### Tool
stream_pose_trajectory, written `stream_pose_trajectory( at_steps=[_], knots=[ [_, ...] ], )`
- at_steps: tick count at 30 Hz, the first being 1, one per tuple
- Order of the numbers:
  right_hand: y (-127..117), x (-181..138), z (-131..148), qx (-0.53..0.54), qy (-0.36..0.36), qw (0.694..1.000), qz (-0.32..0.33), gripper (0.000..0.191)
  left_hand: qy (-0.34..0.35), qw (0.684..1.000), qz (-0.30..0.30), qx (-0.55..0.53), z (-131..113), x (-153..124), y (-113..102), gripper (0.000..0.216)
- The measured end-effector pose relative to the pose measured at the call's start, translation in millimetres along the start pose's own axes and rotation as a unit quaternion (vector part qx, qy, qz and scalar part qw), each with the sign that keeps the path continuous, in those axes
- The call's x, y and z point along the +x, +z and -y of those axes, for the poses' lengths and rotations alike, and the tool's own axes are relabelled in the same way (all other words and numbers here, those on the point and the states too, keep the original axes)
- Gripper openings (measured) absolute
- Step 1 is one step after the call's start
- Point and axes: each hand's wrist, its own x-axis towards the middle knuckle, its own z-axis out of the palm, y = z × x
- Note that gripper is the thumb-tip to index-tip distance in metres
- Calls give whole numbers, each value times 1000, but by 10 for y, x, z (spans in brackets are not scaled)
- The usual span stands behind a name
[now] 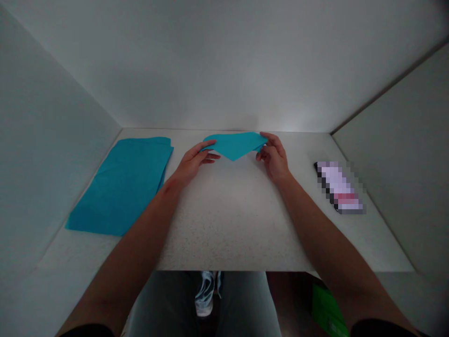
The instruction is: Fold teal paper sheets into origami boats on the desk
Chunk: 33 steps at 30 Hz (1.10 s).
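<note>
Near the pale speckled tabletop's [228,220] far edge: a thin, folded turquoise sheet [234,144]

My left hand [191,163] and right hand [276,160] pinch its opposite ends; broad turquoise sheets [122,182] lie on the tabletop's left.

You have a thin, bright teal piece [235,144] of paper or cloth, just which you can't tell, stretched crosswise near the middle of the far edge of the surface [228,215]. Its far side runs nearly straight; its near side narrows to a blunt point aimed at the surface's near edge. Your left hand [197,160] has one end, a finger lying over it; your right hand [274,157] has the other, where a second layer shows underneath. Whether the piece touches the surface is unclear.
</note>
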Motion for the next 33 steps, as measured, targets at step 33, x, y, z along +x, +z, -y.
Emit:
stream_pose_trajectory(
  at_steps=[33],
  knots=[
    [-30, 48, -39, 11, 7, 1000, -19, 56, 11, 998, -31, 52, -40, -25, -11, 49]
  ],
)
